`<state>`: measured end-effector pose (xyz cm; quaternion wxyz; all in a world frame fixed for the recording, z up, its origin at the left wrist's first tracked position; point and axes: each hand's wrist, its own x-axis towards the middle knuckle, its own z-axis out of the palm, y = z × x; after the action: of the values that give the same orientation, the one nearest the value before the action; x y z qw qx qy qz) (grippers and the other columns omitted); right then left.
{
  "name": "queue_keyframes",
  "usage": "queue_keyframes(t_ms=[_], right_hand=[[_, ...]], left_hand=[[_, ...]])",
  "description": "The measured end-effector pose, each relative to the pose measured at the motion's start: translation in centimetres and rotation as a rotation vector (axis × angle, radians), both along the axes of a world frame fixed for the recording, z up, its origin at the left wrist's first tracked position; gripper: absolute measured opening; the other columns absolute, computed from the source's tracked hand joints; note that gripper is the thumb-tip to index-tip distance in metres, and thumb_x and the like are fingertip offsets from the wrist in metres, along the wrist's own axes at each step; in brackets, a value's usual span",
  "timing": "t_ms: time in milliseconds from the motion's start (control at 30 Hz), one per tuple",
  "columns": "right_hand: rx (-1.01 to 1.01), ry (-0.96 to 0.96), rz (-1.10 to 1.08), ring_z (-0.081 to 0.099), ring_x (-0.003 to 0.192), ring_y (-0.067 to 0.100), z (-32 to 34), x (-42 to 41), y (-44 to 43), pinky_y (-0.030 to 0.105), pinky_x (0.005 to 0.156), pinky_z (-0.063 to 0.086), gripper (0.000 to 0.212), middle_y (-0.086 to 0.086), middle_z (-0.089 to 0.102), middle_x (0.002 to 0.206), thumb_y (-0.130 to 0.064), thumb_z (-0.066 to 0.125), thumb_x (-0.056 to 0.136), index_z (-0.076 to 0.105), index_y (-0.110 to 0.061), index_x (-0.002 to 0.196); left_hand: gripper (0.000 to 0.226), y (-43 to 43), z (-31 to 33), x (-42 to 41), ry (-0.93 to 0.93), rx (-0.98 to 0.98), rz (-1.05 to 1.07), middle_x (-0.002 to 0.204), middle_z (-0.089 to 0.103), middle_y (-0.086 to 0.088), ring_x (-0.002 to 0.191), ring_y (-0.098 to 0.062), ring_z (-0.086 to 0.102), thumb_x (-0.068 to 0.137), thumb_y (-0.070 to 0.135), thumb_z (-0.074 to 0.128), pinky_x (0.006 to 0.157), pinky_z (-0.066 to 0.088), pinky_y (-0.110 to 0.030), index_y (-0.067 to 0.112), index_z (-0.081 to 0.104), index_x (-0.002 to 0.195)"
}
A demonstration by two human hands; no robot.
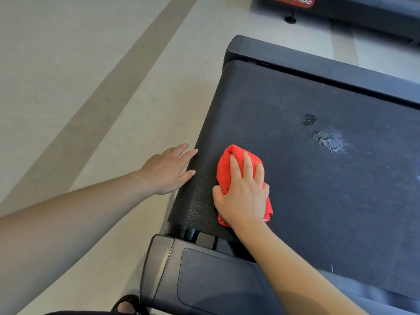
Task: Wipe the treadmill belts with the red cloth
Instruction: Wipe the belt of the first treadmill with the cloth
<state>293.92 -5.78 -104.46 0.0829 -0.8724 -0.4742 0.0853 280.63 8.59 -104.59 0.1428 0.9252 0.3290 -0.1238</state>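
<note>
A dark treadmill belt (318, 178) fills the right half of the view, with its rear end toward the left. My right hand (243, 194) presses a bunched red cloth (229, 162) flat onto the belt close to that end. My left hand (168, 169) rests with fingers spread against the belt's curved rear edge and holds nothing. Two pale worn or dusty patches (327, 139) mark the belt to the right of the cloth.
Grey side rails run along the belt, one far (318, 64) and one near (204, 280). A second treadmill (341, 7) with a red label stands at the top right. Pale floor (68, 87) with a darker stripe lies left. My sandalled foot (127, 305) shows at the bottom.
</note>
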Motion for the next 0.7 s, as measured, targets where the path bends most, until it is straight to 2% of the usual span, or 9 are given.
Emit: queue_keyframes(t_ms=[200,333,367,500,700], right_hand=[[-0.001,0.015,-0.01,0.008,0.14,0.03,0.5,0.0,1.8,0.05,0.098,0.032,0.071,0.0,0.01,0.157,-0.042,0.049,0.082,0.024,-0.025,0.146],[-0.006,-0.041,0.041,0.031,0.131,0.036,0.0,-3.6,-0.9,0.048,0.08,0.046,0.074,0.007,0.033,0.15,-0.044,0.05,0.069,0.042,-0.019,0.138],[0.001,-0.056,0.043,0.032,0.131,0.036,0.0,-3.8,-1.1,0.048,0.08,0.046,0.073,0.007,0.034,0.15,-0.044,0.05,0.069,0.042,-0.02,0.138],[-0.024,-0.002,0.047,0.006,0.141,0.03,-0.1,-1.2,1.6,0.049,0.099,0.033,0.07,0.0,0.007,0.158,-0.045,0.046,0.085,0.02,-0.026,0.147],[0.013,-0.007,0.0,0.008,0.141,0.03,0.4,2.5,4.9,0.05,0.097,0.033,0.067,0.0,0.011,0.157,-0.042,0.048,0.083,0.027,-0.024,0.144]], left_hand=[[0.06,0.3,0.0,-1.4,0.065,0.013,-0.008,0.158,0.008,0.0,0.143,-0.022,0.016,0.097,0.05,0.027,0.108,0.034,-0.042,0.026,0.011,0.15],[0.058,1.0,0.4,-1.8,0.07,0.028,0.024,0.158,0.012,0.0,0.143,-0.021,0.017,0.098,0.048,0.026,0.108,0.035,-0.041,0.024,0.014,0.149],[0.058,1.2,0.4,-1.8,0.066,0.029,0.042,0.158,0.013,-0.001,0.143,-0.021,0.018,0.098,0.048,0.027,0.108,0.035,-0.041,0.024,0.015,0.149],[0.057,1.9,0.5,-0.9,0.006,0.016,0.102,0.157,0.018,-0.002,0.142,-0.023,0.022,0.098,0.046,0.029,0.108,0.035,-0.044,0.021,0.02,0.148],[0.056,1.9,0.6,2.3,-0.115,0.005,0.088,0.154,0.023,-0.001,0.14,-0.022,0.025,0.097,0.045,0.032,0.105,0.038,-0.045,0.02,0.023,0.147]])
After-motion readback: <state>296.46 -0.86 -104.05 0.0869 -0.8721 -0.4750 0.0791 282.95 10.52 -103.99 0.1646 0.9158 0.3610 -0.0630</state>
